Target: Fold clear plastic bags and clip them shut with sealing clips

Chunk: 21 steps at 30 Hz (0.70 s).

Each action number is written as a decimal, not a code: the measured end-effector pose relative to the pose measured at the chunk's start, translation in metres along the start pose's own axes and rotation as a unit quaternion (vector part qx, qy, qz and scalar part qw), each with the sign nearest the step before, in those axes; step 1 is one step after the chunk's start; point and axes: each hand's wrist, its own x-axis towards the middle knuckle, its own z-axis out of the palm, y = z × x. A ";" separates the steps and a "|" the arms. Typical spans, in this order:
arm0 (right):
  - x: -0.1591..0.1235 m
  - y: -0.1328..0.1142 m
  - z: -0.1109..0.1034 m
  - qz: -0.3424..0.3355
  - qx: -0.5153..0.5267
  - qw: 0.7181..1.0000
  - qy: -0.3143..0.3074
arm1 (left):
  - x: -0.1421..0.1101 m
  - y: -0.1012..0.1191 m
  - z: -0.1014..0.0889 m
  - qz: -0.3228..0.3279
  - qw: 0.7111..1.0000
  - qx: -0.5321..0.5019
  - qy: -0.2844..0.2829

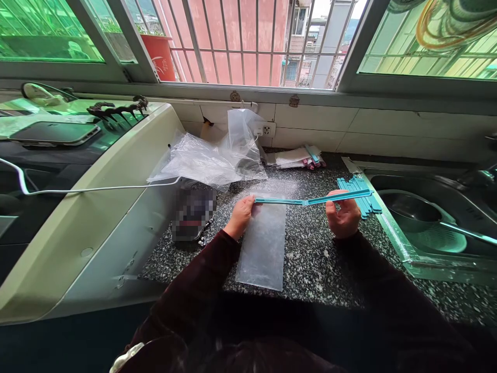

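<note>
A teal bag sealing clip (305,202), unfolded at its hinge into two long arms, stretches between my hands above the counter. My left hand (244,211) pinches its left end. Around the right arm of the clip, the fingers of my right hand (344,213) are closed. A clear flat plastic bag (262,248) hangs or lies just below the left arm, its top edge by my left fingers; whether that hand also grips the bag I cannot tell. Several more teal clips (367,199) lie in a pile beyond my right hand, beside the sink.
Loose clear plastic bags (209,158) are heaped at the back wall near a socket (267,129). Packed bags with clips (298,157) lie to their right. A blurred dark object (192,215) sits left. The sink (388,181) holds a pan (411,210); a washing machine (116,171) stands left.
</note>
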 end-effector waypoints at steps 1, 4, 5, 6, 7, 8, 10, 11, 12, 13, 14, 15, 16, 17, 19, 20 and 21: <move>-0.001 0.001 0.001 0.011 0.007 1.000 -0.001 | 0.000 0.001 0.001 -0.004 1.000 -0.006 0.006; -0.003 0.002 0.002 0.046 0.022 0.999 0.001 | 0.000 0.001 0.001 -0.005 1.000 -0.024 0.012; -0.004 0.002 0.003 0.061 0.027 0.998 0.003 | 0.000 0.001 0.001 -0.002 1.000 -0.029 0.010; -0.004 0.001 0.003 0.075 0.034 0.997 0.005 | 0.000 0.001 0.001 0.001 0.999 -0.035 0.008; -0.004 0.001 0.004 0.089 0.042 0.995 0.007 | 0.000 0.001 0.001 0.003 0.999 -0.040 0.008; -0.004 0.001 0.004 0.101 0.052 0.993 0.008 | 0.000 0.001 0.001 0.002 0.999 -0.045 0.010; -0.005 0.001 0.005 0.119 0.072 0.990 0.012 | 0.000 0.002 0.002 -0.006 0.999 -0.050 0.018; -0.005 0.001 0.006 0.127 0.081 0.988 0.017 | 0.000 0.002 0.002 -0.010 0.998 -0.051 0.020; -0.005 0.001 0.007 0.135 0.088 0.987 0.020 | 0.000 0.002 0.002 -0.013 0.998 -0.051 0.023; -0.005 0.001 0.007 0.143 0.095 0.985 0.024 | 0.000 0.002 0.001 -0.014 0.998 -0.051 0.025; -0.005 0.001 0.008 0.152 0.101 0.983 0.027 | 0.000 0.002 0.001 -0.011 0.998 -0.051 0.025; -0.005 0.002 0.008 0.160 0.108 0.981 0.030 | 0.000 0.002 0.001 -0.008 0.998 -0.051 0.025; -0.004 0.002 0.009 0.168 0.116 0.978 0.032 | 0.001 0.001 0.001 -0.005 0.998 -0.052 0.024; -0.004 0.002 0.010 0.175 0.124 0.976 0.034 | 0.001 0.001 0.000 -0.002 0.998 -0.053 0.023; -0.004 0.001 0.011 0.190 0.142 0.971 0.039 | 0.001 0.000 0.000 0.000 0.998 -0.054 0.021; -0.004 0.001 0.011 0.198 0.150 0.968 0.042 | 0.001 0.000 -0.001 0.002 0.998 -0.054 0.021; -0.003 0.001 0.012 0.205 0.157 0.965 0.044 | 0.001 0.000 -0.001 0.003 0.998 -0.051 0.022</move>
